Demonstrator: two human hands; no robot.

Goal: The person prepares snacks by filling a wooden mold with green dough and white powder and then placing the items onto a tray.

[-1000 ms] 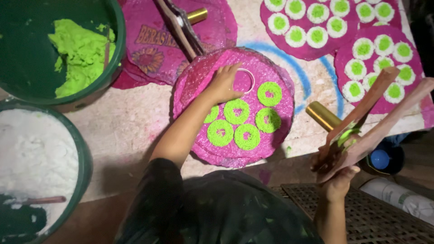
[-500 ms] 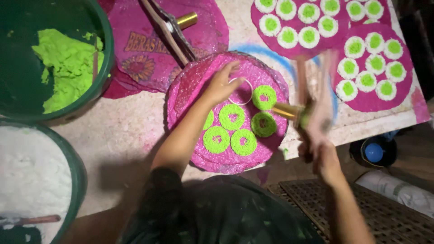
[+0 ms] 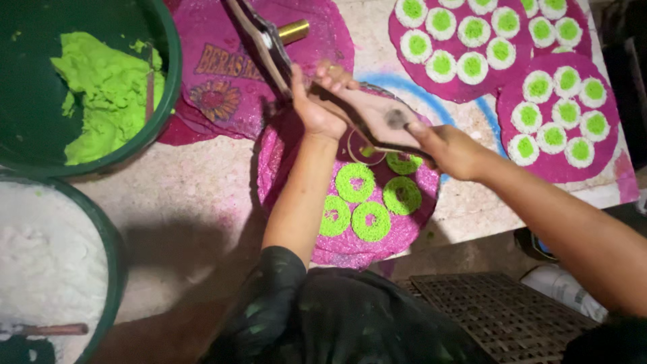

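Note:
My left hand [image 3: 315, 102] and my right hand [image 3: 453, 152] both grip a wooden two-handled press [image 3: 372, 113], the left at its far end and the right at its near end. The press hangs over the upper part of a round pink tray [image 3: 290, 168]. A thin metal ring [image 3: 364, 145] lies on the tray just under the press. Several bright green stringy dough rings [image 3: 355, 182] sit on the tray's lower half.
A green basin [image 3: 165, 101] at the upper left holds green dough [image 3: 94, 87]. A basin of white flour [image 3: 47, 283] is at the lower left. A second press with a brass cylinder [image 3: 294, 30] lies at the top. Pink trays of white-and-green rings [image 3: 559, 121] fill the upper right; a metal grid [image 3: 499, 317] lies below.
My right hand swung the press from the right side over the pink tray. My left hand left the metal ring and took hold of the press's far end.

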